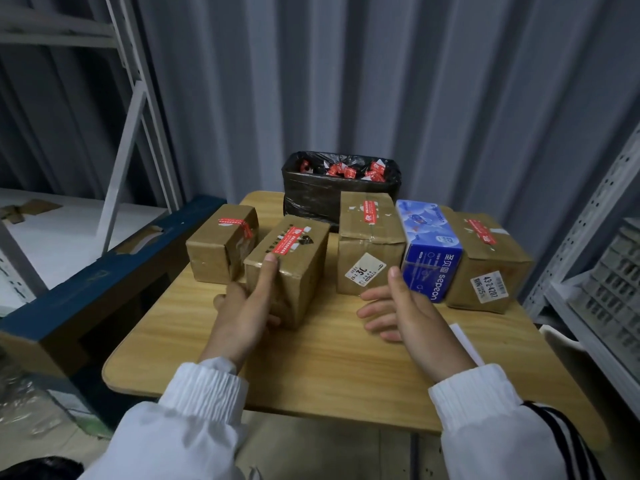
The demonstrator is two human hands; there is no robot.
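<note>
Your left hand (242, 313) grips the brown cardboard box with the red tape strip (294, 265) on the light wooden table (311, 368).

The box stands left of the table's middle. Your thumb lies up its near face to the top edge, and your fingers curl round its left side, partly hidden. Your right hand (405, 313) hovers near it, fingers loosely spread, holding nothing. To the left sits a smaller taped brown carton (214, 251). To the right stand a taller white-labelled brown carton (367, 251), a blue printed box (429, 251) and another labelled brown carton (491, 268). A black bag-lined bin (311, 192) stands at the far edge.
</note>
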